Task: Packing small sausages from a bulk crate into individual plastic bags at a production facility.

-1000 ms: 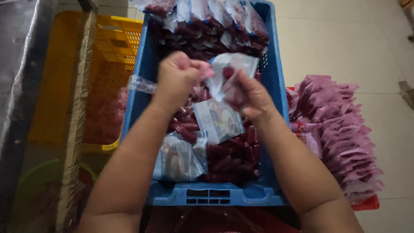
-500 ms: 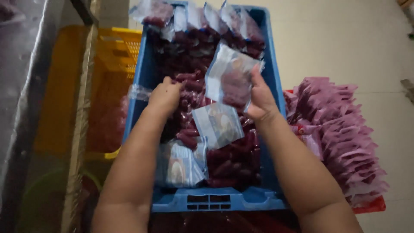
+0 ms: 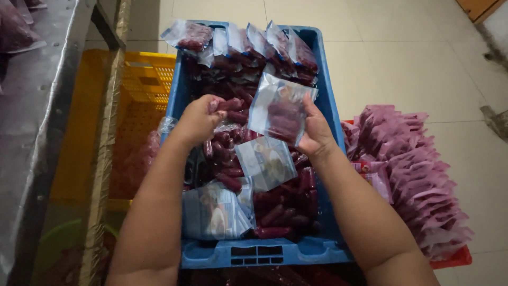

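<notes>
A single head-worn camera looks steeply down, close over the blue crate on the floor.

Floor: pale tiled floor carried the crates.
On it: blue crate, yellow crate beside, red tray at right.

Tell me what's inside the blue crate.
The blue crate holds loose dark red sausages, empty clear bags, and filled bags at its far end. Its bottom is covered.
</notes>
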